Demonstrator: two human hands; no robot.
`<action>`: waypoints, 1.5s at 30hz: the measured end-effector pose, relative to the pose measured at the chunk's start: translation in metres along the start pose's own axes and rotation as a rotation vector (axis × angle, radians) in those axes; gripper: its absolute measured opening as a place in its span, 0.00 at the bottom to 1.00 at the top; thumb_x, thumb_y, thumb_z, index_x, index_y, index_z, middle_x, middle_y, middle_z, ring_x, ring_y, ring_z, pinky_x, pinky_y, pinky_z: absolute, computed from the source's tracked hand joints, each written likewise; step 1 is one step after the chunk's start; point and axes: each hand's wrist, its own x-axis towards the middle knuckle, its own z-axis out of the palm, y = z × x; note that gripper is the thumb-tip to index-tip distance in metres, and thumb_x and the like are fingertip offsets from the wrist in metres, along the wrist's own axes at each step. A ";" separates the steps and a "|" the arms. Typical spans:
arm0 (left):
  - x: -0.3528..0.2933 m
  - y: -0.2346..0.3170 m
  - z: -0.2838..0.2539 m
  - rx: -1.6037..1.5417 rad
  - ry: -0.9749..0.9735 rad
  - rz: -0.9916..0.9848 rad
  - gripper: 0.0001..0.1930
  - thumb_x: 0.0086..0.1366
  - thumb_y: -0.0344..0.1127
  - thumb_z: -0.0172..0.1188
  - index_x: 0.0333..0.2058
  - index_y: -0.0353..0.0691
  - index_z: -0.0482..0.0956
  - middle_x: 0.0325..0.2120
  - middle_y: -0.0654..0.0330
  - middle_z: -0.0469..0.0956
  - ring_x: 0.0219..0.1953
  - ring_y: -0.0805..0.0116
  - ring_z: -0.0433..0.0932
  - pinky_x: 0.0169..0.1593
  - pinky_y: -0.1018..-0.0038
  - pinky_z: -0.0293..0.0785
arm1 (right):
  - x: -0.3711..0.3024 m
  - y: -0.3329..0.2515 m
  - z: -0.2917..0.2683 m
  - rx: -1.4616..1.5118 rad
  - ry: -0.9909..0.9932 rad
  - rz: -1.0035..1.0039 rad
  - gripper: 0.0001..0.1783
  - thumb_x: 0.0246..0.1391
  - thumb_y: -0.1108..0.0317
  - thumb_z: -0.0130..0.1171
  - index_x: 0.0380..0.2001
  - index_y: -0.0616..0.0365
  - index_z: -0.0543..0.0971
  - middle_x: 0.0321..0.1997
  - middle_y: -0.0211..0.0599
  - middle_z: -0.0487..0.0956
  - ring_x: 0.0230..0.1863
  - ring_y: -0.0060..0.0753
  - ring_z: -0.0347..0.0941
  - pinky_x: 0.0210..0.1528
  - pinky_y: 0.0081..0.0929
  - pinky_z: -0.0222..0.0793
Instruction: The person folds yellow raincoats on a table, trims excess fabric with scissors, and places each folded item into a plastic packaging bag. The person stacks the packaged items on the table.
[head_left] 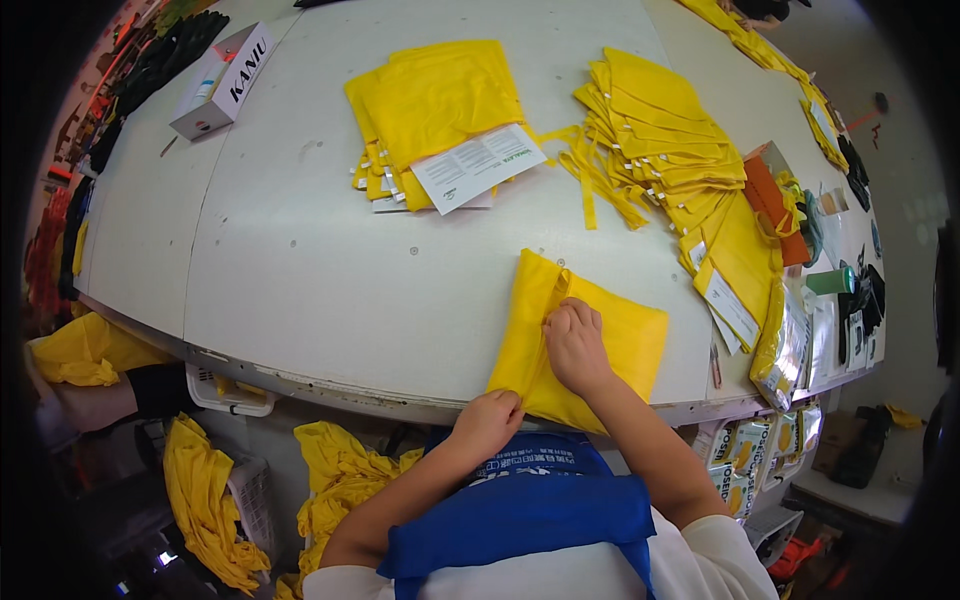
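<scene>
A folded piece of yellow fabric [625,345] lies at the table's near edge in front of me. My right hand [574,345] is closed on the raised fold that runs across its top. With fingers pinched, my left hand [488,424] grips the fabric's near left corner at the table edge. Beyond it sits a stack of folded yellow fabric pieces [440,95], a white printed sheet [476,168] lying on its near side. Farther right, several yellow pieces with straps and small white tags [655,110] are fanned out in a long overlapping row.
The white table [310,260] has a curved-looking near edge. A white box [225,82] stands far left. Along the right side are an orange box [775,200], a green cylinder [830,280] and a clear plastic-wrapped pack [782,350]. Yellow fabric [205,500] hangs over a basket below left.
</scene>
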 end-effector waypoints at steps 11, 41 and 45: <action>0.010 0.000 -0.031 -0.070 0.155 -0.175 0.14 0.57 0.40 0.61 0.36 0.35 0.77 0.29 0.52 0.78 0.31 0.54 0.77 0.37 0.64 0.73 | 0.040 0.049 -0.013 0.217 -0.260 0.302 0.21 0.52 0.63 0.57 0.47 0.60 0.70 0.51 0.45 0.73 0.54 0.46 0.67 0.56 0.41 0.61; 0.093 -0.034 0.013 -0.511 0.299 -0.463 0.40 0.50 0.54 0.67 0.57 0.37 0.64 0.51 0.43 0.71 0.54 0.47 0.69 0.57 0.60 0.64 | 0.005 0.024 -0.006 0.270 -0.018 0.075 0.19 0.42 0.70 0.67 0.39 0.61 0.73 0.38 0.47 0.73 0.41 0.51 0.69 0.45 0.40 0.66; 0.078 -0.051 0.018 -0.771 0.431 -0.503 0.47 0.47 0.46 0.70 0.62 0.32 0.57 0.55 0.39 0.67 0.58 0.47 0.66 0.60 0.63 0.62 | -0.024 -0.022 -0.020 0.281 -0.351 -0.269 0.24 0.31 0.70 0.70 0.36 0.60 0.74 0.36 0.47 0.75 0.40 0.53 0.69 0.45 0.43 0.66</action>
